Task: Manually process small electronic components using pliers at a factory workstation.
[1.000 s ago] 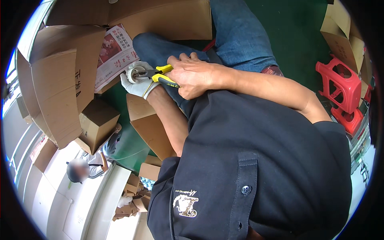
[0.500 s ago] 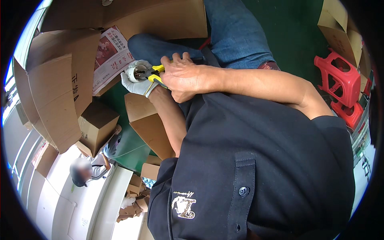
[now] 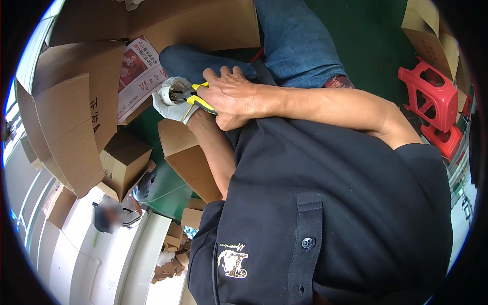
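My left hand (image 3: pixel 173 109), in a white glove, is wrapped round a white cup-shaped part (image 3: pixel 166 95) whose open end shows something dark and coppery inside. My bare right hand (image 3: pixel 229 96) grips yellow-and-black pliers (image 3: pixel 202 101) by the handles. The pliers' dark jaws reach to the open end of the white part; whether they have hold of anything in there I cannot make out. Both hands are close together in front of my bent knee, the right forearm crossing my body.
A large open cardboard box (image 3: pixel 198 25) lies beyond my hands, with a printed newspaper (image 3: pixel 137 76) beside it. More cartons (image 3: pixel 127 155) stand at the left, near another person (image 3: pixel 109 216). Red plastic stools (image 3: pixel 432 96) are at the right on the green floor (image 3: pixel 373 35).
The plier jaws and handles have shifted slightly and the handles look a little further apart at my right hand. The other person's head has moved. The left hand keeps its hold.
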{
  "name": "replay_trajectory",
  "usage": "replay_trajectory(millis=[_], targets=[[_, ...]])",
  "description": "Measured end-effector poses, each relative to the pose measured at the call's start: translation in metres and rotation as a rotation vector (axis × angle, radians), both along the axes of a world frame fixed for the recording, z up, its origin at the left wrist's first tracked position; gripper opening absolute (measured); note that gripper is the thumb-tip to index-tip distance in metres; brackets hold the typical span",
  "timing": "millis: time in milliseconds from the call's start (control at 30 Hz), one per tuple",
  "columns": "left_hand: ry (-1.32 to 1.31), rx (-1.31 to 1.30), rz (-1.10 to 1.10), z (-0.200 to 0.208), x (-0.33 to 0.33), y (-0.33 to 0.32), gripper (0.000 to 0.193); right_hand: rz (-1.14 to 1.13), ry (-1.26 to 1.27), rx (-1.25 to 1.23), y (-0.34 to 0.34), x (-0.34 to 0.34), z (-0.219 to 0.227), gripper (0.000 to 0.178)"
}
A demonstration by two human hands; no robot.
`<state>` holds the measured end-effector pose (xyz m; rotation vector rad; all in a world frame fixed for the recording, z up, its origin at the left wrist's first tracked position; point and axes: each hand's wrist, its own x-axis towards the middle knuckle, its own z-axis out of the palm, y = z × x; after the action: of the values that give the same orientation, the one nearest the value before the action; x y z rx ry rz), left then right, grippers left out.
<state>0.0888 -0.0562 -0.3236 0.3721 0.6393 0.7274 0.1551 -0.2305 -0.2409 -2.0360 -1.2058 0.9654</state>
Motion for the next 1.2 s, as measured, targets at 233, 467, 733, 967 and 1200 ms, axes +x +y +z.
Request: replay_trajectory(millis=[233, 467, 733, 967, 1200], targets=[[0.202, 0.06, 0.042, 0.005, 0.005, -0.007, 0.03, -0.15, 0.075, -0.048, 0.0, -0.003, -0.005, 0.085], [0.165, 0.065, -0.087, -0.005, -0.002, 0.006, 0.03, -0.035, -0.162, 0.022, -0.001, 0.0, -0.014, 0.095], [0.099, 0.064, -0.102, 0.01, 0.004, -0.001, 0.024, -0.097, 0.145, -0.045, 0.001, 0.002, -0.007, 0.094], [0.118, 0.034, -0.102, 0.021, 0.003, 0.002, 0.024, -0.073, 0.09, -0.023, -0.002, 0.001, 0.0, 0.09], [0.043, 0.078, -0.145, 0.019, 0.002, 0.001, 0.025, -0.089, -0.018, 0.025, -0.002, -0.001, -0.003, 0.088]])
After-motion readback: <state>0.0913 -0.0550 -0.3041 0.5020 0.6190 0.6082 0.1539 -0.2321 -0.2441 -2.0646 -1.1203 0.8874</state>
